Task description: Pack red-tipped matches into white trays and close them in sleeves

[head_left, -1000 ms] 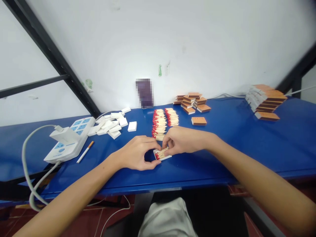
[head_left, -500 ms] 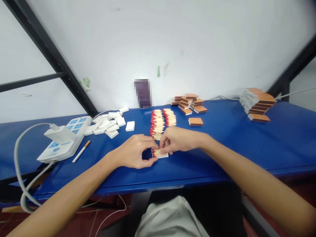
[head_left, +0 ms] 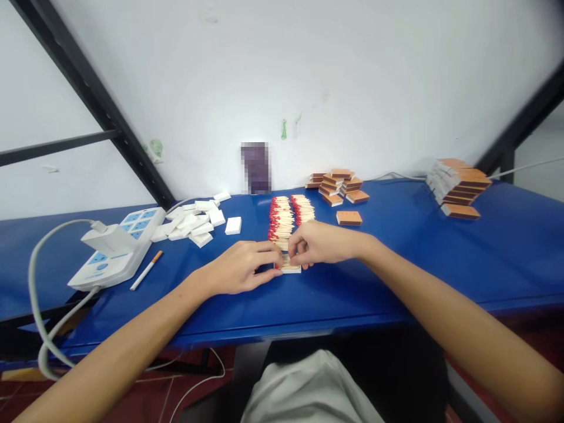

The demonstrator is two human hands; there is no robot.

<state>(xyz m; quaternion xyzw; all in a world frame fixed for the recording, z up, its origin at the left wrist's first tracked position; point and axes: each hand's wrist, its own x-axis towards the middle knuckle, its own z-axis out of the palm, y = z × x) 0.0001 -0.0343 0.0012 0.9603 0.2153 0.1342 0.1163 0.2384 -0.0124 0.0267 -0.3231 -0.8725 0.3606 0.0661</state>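
Note:
A small white matchbox tray [head_left: 294, 271] lies on the blue tabletop in front of me, with matches inside. My left hand [head_left: 244, 265] is closed on the tray's left end, thumb at the near side and fingers at the far side. Over the tray's right part, my right hand [head_left: 318, 242] is bent in a pinch, its fingertips at the matches; they partly hide them. Just beyond the tray lie two rows of red-headed matches, a longer left row [head_left: 281, 218] and a right row [head_left: 304, 208] partly behind my right hand.
White trays [head_left: 189, 221] lie heaped at left, beside a cigarette [head_left: 147, 270] and a power strip [head_left: 147, 232] with a plugged-in charger [head_left: 108, 241]. Brown matchboxes [head_left: 339, 183] are piled at the back, with one box [head_left: 349, 218] apart. More matchboxes [head_left: 462, 183] stand stacked at right.
The tray and both hands have shifted slightly away from me, towards the match rows. My right fingers now cover more of the matches in the tray.

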